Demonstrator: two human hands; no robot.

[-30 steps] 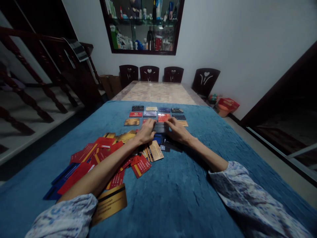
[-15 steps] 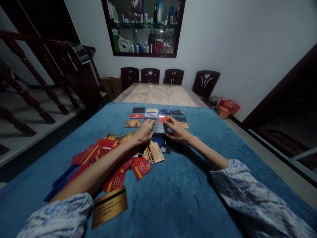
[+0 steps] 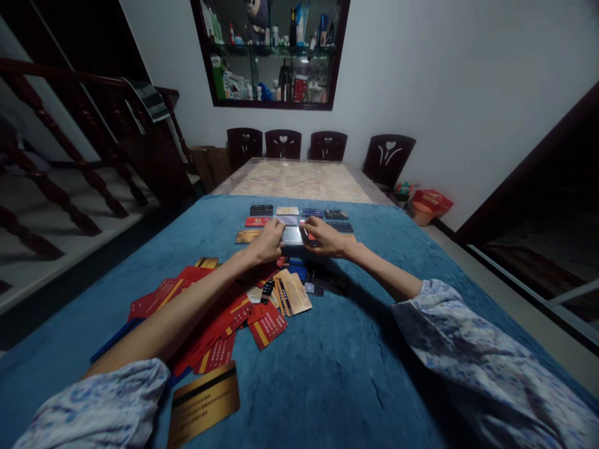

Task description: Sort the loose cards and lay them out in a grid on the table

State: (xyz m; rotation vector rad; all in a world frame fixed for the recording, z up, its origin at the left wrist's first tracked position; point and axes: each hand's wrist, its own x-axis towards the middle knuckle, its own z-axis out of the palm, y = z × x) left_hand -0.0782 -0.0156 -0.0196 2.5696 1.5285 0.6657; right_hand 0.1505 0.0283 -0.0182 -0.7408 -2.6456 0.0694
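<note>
A silver-grey card lies between my two hands, at the near row of laid-out cards. My left hand pinches its left edge, and my right hand closes on its right edge. Left of it is a gold card. Beyond are a red card, a pale lilac card and a dark card, partly behind my hands. Below my left arm spreads a loose heap of red cards, with tan cards at its right side.
A blue cloth covers the near part of the table. One gold card lies apart near me. Black cards lie below my right hand. Chairs stand at the far end, and a red bag sits on the floor at right.
Both hands have moved a little farther away, carrying the silver-grey card from below the near row into it, beside the gold card.
</note>
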